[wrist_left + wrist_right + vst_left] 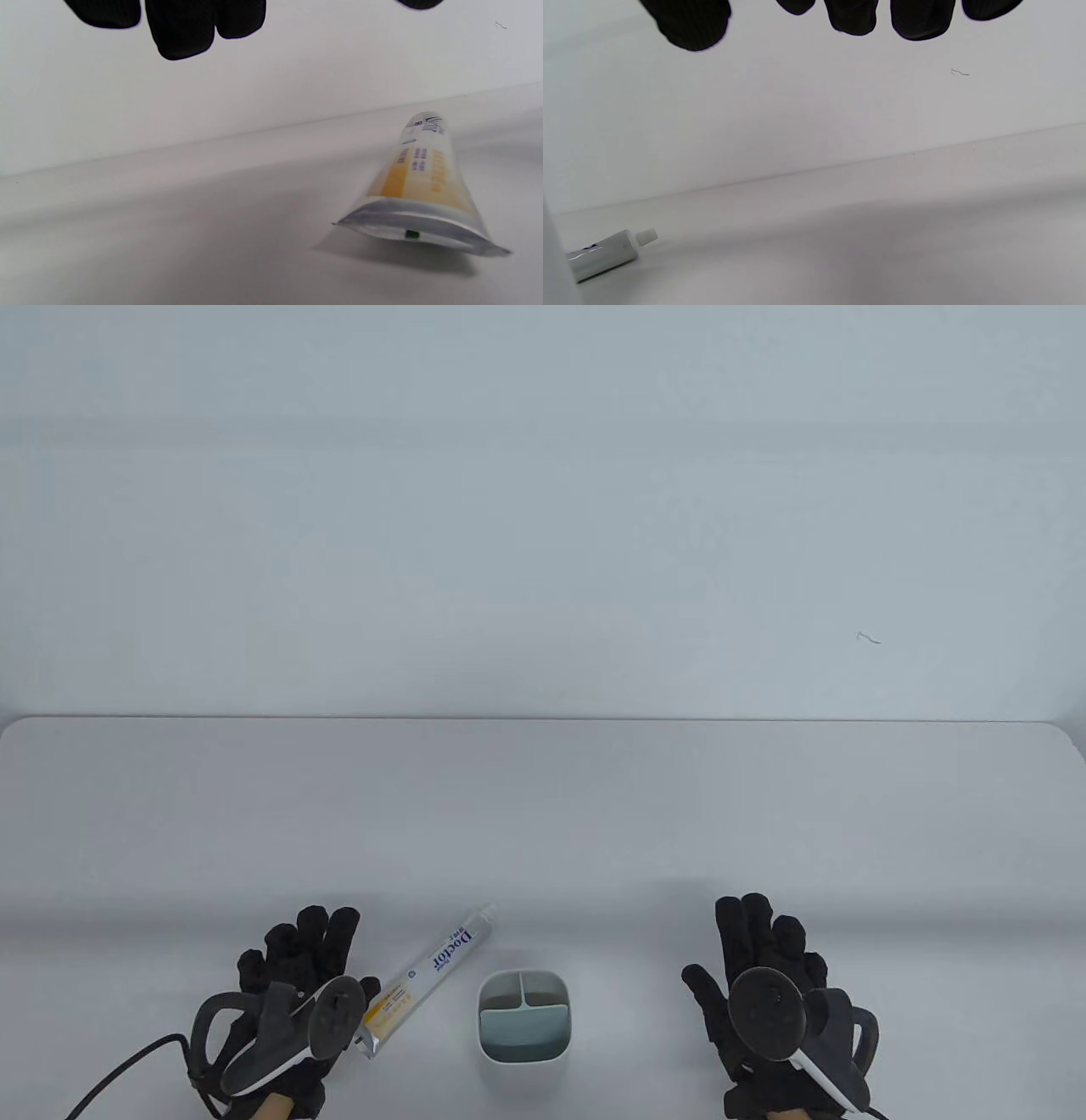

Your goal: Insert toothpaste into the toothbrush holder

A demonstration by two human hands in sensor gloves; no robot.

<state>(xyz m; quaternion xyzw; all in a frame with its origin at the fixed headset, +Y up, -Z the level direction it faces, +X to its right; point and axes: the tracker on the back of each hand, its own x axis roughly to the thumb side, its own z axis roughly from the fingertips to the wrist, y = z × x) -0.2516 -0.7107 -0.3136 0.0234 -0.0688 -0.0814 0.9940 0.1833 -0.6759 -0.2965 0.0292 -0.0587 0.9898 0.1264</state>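
A white and yellow toothpaste tube [430,973] lies flat on the white table [543,814], cap pointing away to the right, crimped end near my left hand. It shows in the left wrist view [420,190] and its cap end in the right wrist view [611,253]. A white toothbrush holder [523,1016] with grey-green compartments stands upright just right of the tube. My left hand [297,976] lies open just left of the tube and holds nothing. My right hand [764,976] lies open to the right of the holder, apart from it, and holds nothing.
The table's far edge [543,719] meets a plain white wall. A small mark [869,638] is on the wall at the right. A black cable [127,1065] runs from my left hand toward the bottom left corner.
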